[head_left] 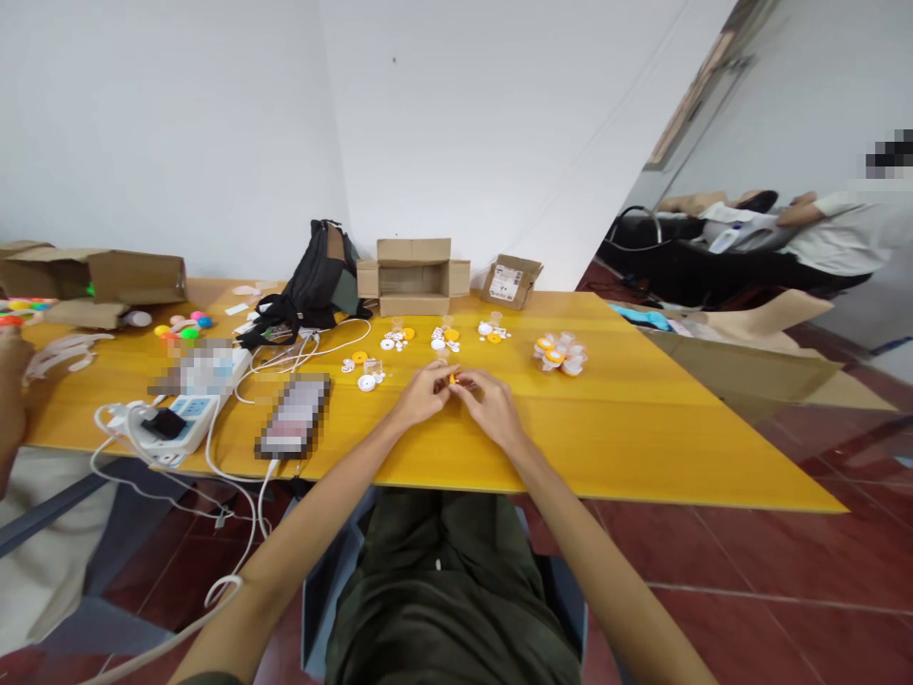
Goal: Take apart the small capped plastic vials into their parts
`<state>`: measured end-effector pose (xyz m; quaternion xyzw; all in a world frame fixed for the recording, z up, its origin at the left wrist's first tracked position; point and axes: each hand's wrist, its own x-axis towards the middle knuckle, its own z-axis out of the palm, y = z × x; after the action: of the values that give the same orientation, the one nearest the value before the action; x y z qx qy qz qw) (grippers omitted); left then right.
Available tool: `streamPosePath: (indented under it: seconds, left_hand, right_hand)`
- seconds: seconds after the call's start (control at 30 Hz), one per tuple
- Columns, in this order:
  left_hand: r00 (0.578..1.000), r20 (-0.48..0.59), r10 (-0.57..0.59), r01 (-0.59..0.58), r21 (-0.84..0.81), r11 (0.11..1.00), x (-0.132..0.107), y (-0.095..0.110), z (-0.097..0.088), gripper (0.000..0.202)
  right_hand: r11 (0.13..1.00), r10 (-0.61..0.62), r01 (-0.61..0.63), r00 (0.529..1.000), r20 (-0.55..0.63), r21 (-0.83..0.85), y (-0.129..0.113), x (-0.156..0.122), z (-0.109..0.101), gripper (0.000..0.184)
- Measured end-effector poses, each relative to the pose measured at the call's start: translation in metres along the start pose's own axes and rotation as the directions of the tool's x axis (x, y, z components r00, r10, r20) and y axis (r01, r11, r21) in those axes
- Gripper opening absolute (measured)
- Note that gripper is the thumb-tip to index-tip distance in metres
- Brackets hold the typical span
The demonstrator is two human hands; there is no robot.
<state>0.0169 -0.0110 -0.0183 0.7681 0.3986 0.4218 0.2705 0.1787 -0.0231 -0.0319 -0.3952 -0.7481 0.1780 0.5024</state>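
My left hand [426,393] and my right hand [491,403] meet above the table, fingers closed in a pinch. Between their fingertips is a small orange piece [452,379], partly covered, whose exact kind I cannot make out. Just beyond my hands lie small groups of white discs, such as a white disc [366,382], with orange rings like one orange ring [359,357] and clear plastic cups, one clear cup [372,366] among them. To the right of my right hand stands a cluster of clear cups with orange lids [559,353].
Left of my arms lie a phone [295,416], a power strip [186,419] and white cables. A black backpack [314,281] and cardboard boxes, one an open box [414,281], line the wall. Another person's hand [10,371] shows at far left; someone reclines at right.
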Motion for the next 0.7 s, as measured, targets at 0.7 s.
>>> streamPosePath:
  seconds: [0.7]
  left_hand:
    - [0.959,0.000,-0.282,0.242,-0.516,0.822,0.0047,-0.0052,0.0018,0.025]
  right_hand:
    - [1.000,-0.020,0.021,0.997,-0.071,0.012,-0.0023,0.0015,-0.0013,0.023]
